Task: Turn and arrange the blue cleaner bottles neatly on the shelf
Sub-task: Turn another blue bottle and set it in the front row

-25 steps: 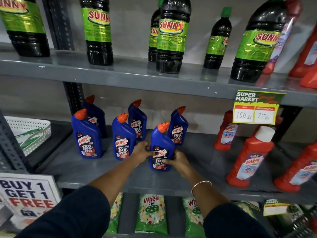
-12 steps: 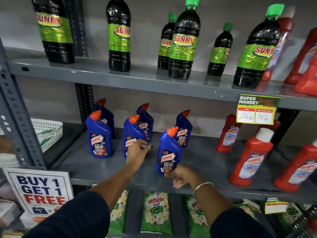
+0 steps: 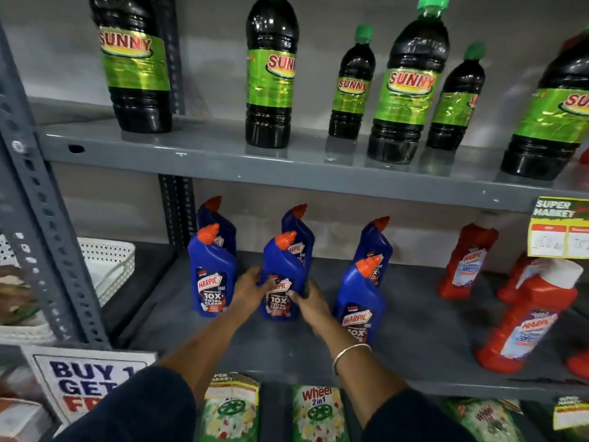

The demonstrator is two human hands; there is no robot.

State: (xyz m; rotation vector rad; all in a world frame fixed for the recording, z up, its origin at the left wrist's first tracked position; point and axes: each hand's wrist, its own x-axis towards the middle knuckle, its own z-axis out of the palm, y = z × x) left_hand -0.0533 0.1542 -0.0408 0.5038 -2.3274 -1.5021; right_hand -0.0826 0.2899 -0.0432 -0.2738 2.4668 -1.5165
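Several blue Harpic cleaner bottles with orange caps stand on the grey middle shelf (image 3: 414, 320). Both my hands hold the front middle bottle (image 3: 282, 269), label facing me: my left hand (image 3: 250, 290) on its left side, my right hand (image 3: 310, 301) on its right side. A front left bottle (image 3: 210, 275) stands just left of my left hand. A front right bottle (image 3: 358, 298) stands nearer the shelf edge, beside my right wrist. Three more blue bottles stand behind, partly hidden: back left (image 3: 223, 224), back middle (image 3: 301, 228), back right (image 3: 377, 244).
Red Harpic bottles (image 3: 526, 323) stand at the right of the same shelf. Dark Sunny bottles (image 3: 408, 90) line the upper shelf (image 3: 223, 161). A price tag (image 3: 559, 231) hangs at right. A white basket (image 3: 108, 266) and a promotion sign (image 3: 86, 381) are left; Wheel packets (image 3: 318, 413) lie below.
My hands left the front right bottle and moved left; both now grip the front middle bottle. The view shifted left and closer.
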